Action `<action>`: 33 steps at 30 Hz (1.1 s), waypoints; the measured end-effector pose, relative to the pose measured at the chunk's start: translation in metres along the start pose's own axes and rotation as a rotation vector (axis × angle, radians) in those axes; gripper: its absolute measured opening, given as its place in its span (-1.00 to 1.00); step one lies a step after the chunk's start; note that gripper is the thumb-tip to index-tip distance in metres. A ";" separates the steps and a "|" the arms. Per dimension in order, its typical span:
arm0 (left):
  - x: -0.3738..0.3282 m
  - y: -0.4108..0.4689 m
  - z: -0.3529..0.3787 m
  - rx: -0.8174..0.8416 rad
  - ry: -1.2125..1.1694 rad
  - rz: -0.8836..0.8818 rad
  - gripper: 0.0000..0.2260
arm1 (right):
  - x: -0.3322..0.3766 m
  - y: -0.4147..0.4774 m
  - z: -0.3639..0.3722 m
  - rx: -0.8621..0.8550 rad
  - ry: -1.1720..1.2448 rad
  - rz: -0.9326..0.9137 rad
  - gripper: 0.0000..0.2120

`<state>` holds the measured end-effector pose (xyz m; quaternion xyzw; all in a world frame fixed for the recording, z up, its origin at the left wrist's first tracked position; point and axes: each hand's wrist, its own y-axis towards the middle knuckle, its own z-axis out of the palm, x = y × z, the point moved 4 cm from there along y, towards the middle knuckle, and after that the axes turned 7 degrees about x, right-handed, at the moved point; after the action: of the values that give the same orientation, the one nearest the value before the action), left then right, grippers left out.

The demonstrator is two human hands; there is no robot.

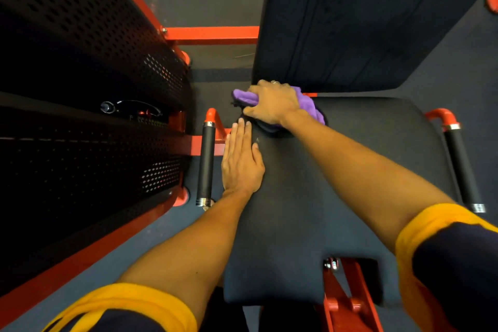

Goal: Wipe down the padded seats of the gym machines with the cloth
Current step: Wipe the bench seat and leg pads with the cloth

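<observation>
A black padded seat (336, 183) fills the middle of the view, with a dark padded backrest (377, 21) rising behind it. My right hand (275, 102) presses a purple cloth (307, 101) onto the seat's far left corner, fingers curled over the cloth. Part of the cloth is hidden under the hand. My left hand (242, 162) lies flat on the seat's left edge, fingers straight and together, just short of the cloth.
A black foam-covered handle (206, 162) on an orange frame stands left of the seat, another handle (463, 167) on the right. A perforated black weight-stack cover (80, 75) fills the left side. Orange frame bars (213, 35) cross behind; grey floor surrounds.
</observation>
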<state>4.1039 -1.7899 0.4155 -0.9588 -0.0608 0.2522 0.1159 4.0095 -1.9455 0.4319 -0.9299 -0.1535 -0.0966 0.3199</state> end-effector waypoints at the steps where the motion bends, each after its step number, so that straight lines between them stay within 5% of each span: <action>1: -0.001 -0.001 0.000 0.000 0.006 0.001 -0.45 | -0.015 -0.001 -0.001 0.006 0.016 0.032 -0.55; 6: -0.001 0.000 -0.001 -0.025 0.018 0.001 -0.46 | -0.017 0.005 -0.003 -0.027 0.004 0.099 -0.55; 11: 0.001 0.000 0.001 -0.033 -0.004 -0.002 -0.48 | 0.041 0.020 -0.004 0.125 -0.150 -0.182 -0.60; 15: 0.002 0.000 0.003 -0.024 0.003 0.017 -0.47 | 0.031 0.031 -0.008 0.208 -0.114 -0.205 -0.57; 18: 0.002 0.000 0.002 -0.031 0.004 0.022 -0.47 | 0.029 0.032 -0.008 0.166 -0.116 -0.175 -0.56; 24: 0.004 0.000 0.005 -0.058 -0.008 0.013 -0.51 | -0.002 -0.003 0.010 -0.022 0.006 -0.405 -0.61; 33: 0.004 -0.001 0.003 -0.055 -0.028 0.030 -0.51 | -0.001 -0.019 0.025 -0.104 -0.032 -0.147 -0.32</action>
<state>4.1058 -1.7877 0.4114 -0.9589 -0.0549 0.2653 0.0847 4.0039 -1.9160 0.4224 -0.9330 -0.2212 -0.1127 0.2606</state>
